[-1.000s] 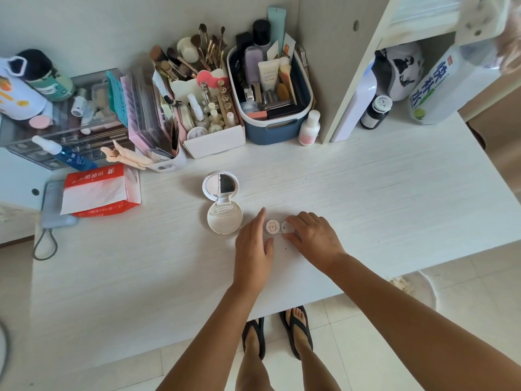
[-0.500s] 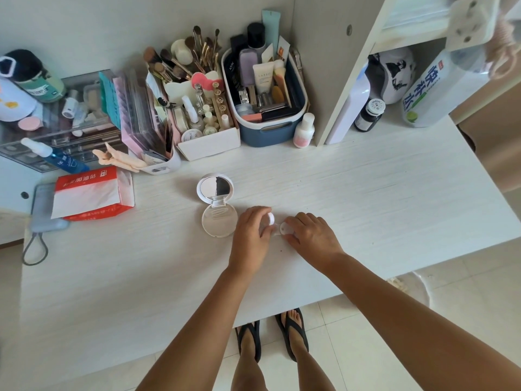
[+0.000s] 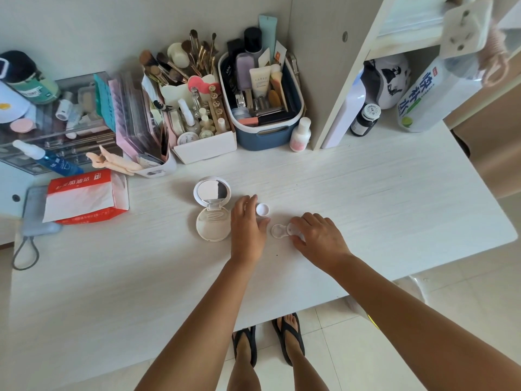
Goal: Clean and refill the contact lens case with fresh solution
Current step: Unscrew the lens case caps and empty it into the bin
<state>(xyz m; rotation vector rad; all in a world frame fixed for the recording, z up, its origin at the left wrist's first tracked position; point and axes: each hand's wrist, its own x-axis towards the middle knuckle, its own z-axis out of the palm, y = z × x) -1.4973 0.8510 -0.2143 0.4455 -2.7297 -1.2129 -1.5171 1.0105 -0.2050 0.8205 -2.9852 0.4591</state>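
The clear contact lens case (image 3: 279,231) lies on the white desk (image 3: 394,198). Its left well is uncovered and faces up. My right hand (image 3: 318,238) holds the case's right half, with fingertips curled over the cap there, which is mostly hidden. The removed white cap (image 3: 262,209) lies upside down on the desk just above and left of the case. My left hand (image 3: 248,225) rests beside that cap with relaxed fingers; the cap sits between its index finger and thumb, fully visible.
An open compact mirror (image 3: 212,210) lies just left of my left hand. A red tissue pack (image 3: 84,196) is at the far left. Along the back stand a white brush box (image 3: 205,148), a blue cosmetics basket (image 3: 265,134) and a small white bottle (image 3: 300,135).
My left hand took the left cap off the case and carried it up and left onto the desk, exposing the left well. My right hand stayed on the case's right half.
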